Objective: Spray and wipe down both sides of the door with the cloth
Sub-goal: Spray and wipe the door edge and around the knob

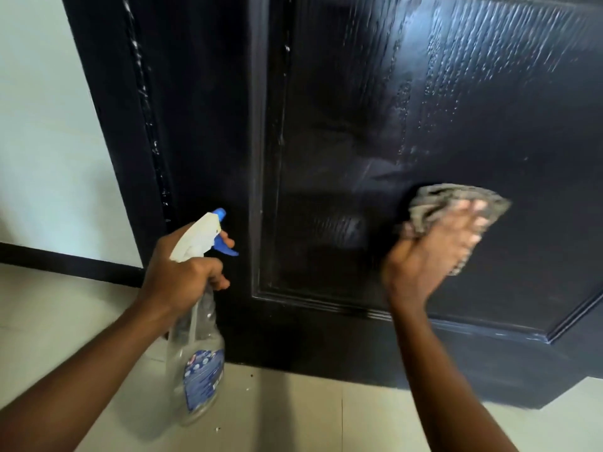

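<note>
A black panelled door (342, 119) fills most of the view, with wet spray droplets and streaks on its upper right panel. My right hand (434, 252) presses a crumpled grey cloth (456, 200) flat against the lower part of the panel, fingers spread over it. My left hand (182, 272) grips the neck of a clear spray bottle (199, 360) with a white and blue trigger head, one finger on the blue trigger. The nozzle points at the door's left stile. The bottle holds little liquid and bears a blue label.
The black door frame (124, 109) runs up the left side beside a pale wall (42, 125) with a black skirting board (65, 262). Light floor tiles (293, 415) lie below the door's bottom edge, with a few small specks on them.
</note>
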Motion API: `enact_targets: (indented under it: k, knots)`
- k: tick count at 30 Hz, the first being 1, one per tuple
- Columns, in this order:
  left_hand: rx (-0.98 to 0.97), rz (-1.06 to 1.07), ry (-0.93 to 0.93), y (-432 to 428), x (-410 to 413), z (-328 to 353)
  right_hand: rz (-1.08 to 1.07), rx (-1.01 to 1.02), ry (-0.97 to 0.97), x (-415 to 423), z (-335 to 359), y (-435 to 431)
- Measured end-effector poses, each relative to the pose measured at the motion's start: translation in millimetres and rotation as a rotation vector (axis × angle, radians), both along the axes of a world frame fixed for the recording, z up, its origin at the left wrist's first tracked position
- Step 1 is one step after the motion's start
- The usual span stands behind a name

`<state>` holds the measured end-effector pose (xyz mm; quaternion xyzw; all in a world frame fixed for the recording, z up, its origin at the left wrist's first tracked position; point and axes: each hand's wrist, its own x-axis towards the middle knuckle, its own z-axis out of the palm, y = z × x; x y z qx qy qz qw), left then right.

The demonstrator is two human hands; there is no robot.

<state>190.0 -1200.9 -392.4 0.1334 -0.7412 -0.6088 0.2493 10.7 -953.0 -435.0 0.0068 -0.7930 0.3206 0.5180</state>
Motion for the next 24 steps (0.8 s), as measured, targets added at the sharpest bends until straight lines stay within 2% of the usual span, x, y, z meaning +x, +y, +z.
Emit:
enact_targets:
  k: [4,6,7,8,10,12,13,15,18,21,24]
  knots:
    - [-0.002,-0.013,0.007,7.8,-1.9,10.2,0.017,-0.431,-0.089,-6.3,20.0,25.7]
    - [-0.016,-0.018,0.01,11.4,-4.8,15.0,0.025,-0.439,-0.133,-0.7,33.0,5.6]
    - [-0.024,-0.021,0.009,12.7,-6.2,16.5,0.058,-0.286,-0.119,4.5,36.4,-8.8]
    - [-0.026,-0.017,0.01,12.5,-7.7,17.1,0.138,-0.001,-0.046,9.8,35.1,-23.6]
    - [0.0,0.004,0.01,9.5,-10.7,17.2,0.35,0.786,0.166,15.7,19.7,-45.4]
    - [0.039,0.031,0.009,6.4,-13.3,17.2,0.489,1.398,0.311,6.9,6.1,-48.4]
    - [0.055,0.043,0.009,5.0,-13.8,17.7,0.51,1.588,0.338,2.5,2.3,-48.1]
    - [0.06,0.047,0.004,4.3,-15.1,19.9,0.498,1.779,0.322,-2.7,4.2,-45.7]
    - [0.067,0.03,0.009,6.3,-18.0,24.7,0.519,1.81,0.415,-1.9,52.0,-52.0]
    - [0.076,0.014,0.009,10.4,-24.8,24.1,0.418,1.465,0.526,1.0,154.1,-74.1]
    - [0.084,-0.031,0.016,10.9,-32.0,23.9,0.219,1.186,0.507,3.1,239.7,-88.2]
